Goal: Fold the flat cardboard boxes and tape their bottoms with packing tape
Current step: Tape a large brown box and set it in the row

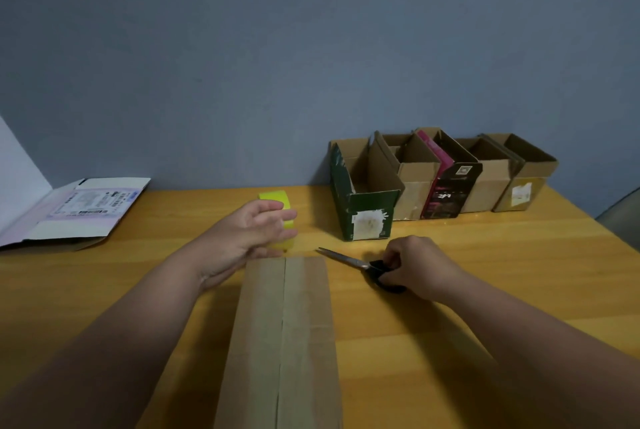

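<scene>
On the wooden table (485, 307) a brown cardboard box (284, 331) lies near, flaps closed. The left hand (249, 234) holds a yellow tape roll (281, 217) at its far end. The right hand (415, 264) grips black-handled scissors (360, 266); five folded boxes (440, 179) stand far right.

Near box (280, 342) showing plain brown cardboard. Tape roll (281, 207) glowing yellow-green. Scissors (360, 266) showing silver blades, black handles. Table (485, 255) showing orange-yellow wood grain. Far row: dark green box (367, 210) wearing a white label, black-and-pink printed box (446, 193), the others brown. Far left flat box (79, 210) showing white with pink print. Wall (277, 47) showing blue-grey.
</scene>
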